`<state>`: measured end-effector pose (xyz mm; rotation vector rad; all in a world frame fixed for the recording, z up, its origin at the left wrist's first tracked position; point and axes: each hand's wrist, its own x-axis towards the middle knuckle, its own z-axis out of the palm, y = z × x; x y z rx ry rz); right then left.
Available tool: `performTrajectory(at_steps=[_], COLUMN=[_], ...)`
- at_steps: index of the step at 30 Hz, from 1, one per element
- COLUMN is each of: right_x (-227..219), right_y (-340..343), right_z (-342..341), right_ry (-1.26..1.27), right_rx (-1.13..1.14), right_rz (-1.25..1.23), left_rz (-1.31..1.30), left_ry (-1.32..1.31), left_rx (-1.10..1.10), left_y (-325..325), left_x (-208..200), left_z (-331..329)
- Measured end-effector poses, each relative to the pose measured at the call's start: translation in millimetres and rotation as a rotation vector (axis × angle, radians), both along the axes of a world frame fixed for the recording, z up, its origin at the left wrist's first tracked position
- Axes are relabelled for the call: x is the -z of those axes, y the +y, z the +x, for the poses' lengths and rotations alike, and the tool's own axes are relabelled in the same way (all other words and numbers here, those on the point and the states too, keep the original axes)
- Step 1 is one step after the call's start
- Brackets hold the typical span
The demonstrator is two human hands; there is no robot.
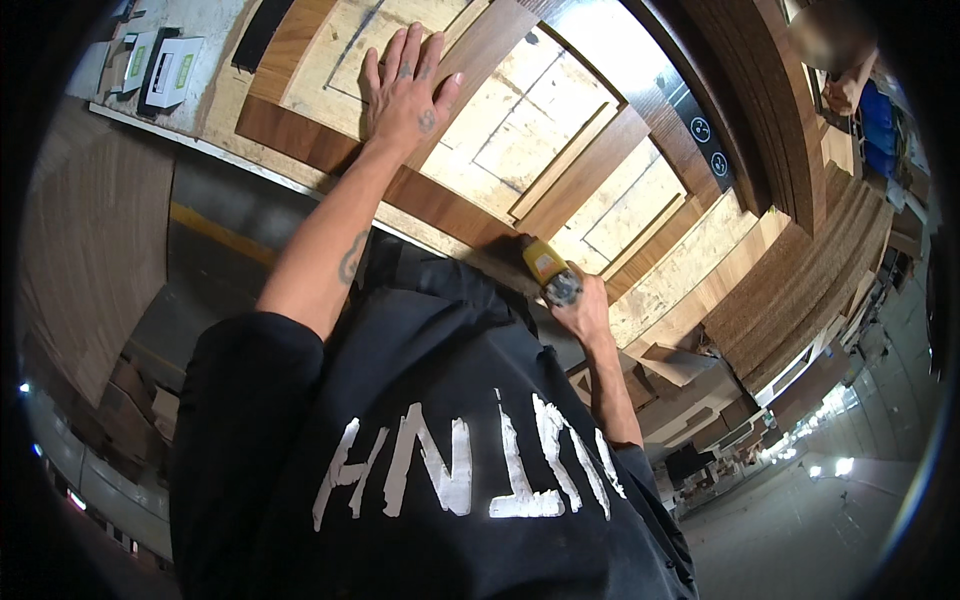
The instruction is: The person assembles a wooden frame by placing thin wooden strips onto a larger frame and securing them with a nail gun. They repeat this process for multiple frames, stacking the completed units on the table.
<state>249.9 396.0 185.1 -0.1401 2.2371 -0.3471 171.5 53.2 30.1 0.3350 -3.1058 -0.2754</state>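
Across the bench (220, 100) lies a brown wooden frame (440, 200). Nearest, the right hand (588, 308) curls around a yellow power tool (543, 262) beside the frame's near rail; holding it square likely works best. Beyond, the left hand (408, 105) spreads flat, fingers slightly apart; firm pressure should steady the frame. Shadow obscures the tool's tip; the frame's far end is cut off.

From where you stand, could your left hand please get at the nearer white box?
Probably yes: the left hand lies spread over the wooden frame, and nothing tall stands between it and the white box.
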Motion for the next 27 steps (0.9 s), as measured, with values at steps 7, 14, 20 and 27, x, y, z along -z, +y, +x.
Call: performTrajectory(at_steps=[7,14,20,27], right_x=[-4.3,-4.7,5.8,13.4], right_y=[66.4,73.0,65.5,56.6], right_z=[-75.8,-187.2,-228.8,-233.2], right_ry=[0.047,0.288,0.232,0.251], right_rx=[0.145,0.275,0.178,0.167], right_rz=[-0.027,-0.045,-0.118,-0.123], left_rz=[0.019,0.056,0.046,0.052], left_ry=[0.007,-0.023,-0.033,-0.043], left_rx=[-0.001,-0.002,0.011,0.012], left_y=[1.7,0.2,2.7,1.7], left_x=[-0.1,-3.7,-8.3,-6.2], left_z=[-0.7,-0.3,-1.3,-1.8])
